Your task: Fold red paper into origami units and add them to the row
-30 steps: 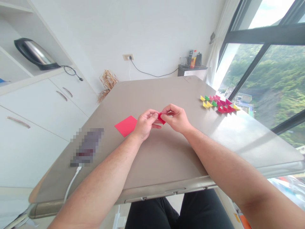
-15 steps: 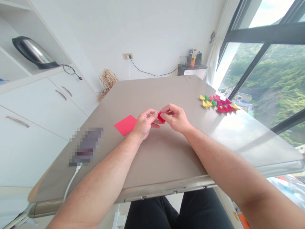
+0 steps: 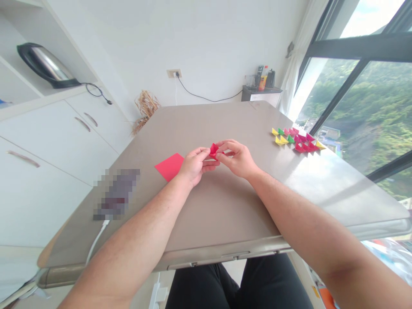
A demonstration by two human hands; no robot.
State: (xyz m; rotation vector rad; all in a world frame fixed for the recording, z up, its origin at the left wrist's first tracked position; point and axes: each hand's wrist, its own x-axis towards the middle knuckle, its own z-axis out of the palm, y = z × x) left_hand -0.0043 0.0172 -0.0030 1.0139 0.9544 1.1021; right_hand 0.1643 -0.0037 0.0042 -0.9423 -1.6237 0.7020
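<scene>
A small folded red paper boat [image 3: 213,150] is held up over the middle of the table, between both hands. My left hand [image 3: 194,165] pinches its left side between thumb and fingers, with lower fingers stretched out beneath. On the other side, my right hand [image 3: 237,158] grips the paper with thumb and fingertips, which hide part of it. Left of my left hand, a flat red sheet of paper [image 3: 168,166] lies on the table, partly covered by that hand.
Several folded paper boats [image 3: 299,139] in yellow, green, pink and red stand in rows on the right of the table [image 3: 219,214]. A blurred-out phone [image 3: 119,195] with a white cable [image 3: 98,240] lies at the left. An electric kettle [image 3: 49,66] sits on a shelf.
The red paper between my hands has opened out, and a pointed peak now shows above the fingers. My hands have shifted slightly on it.
</scene>
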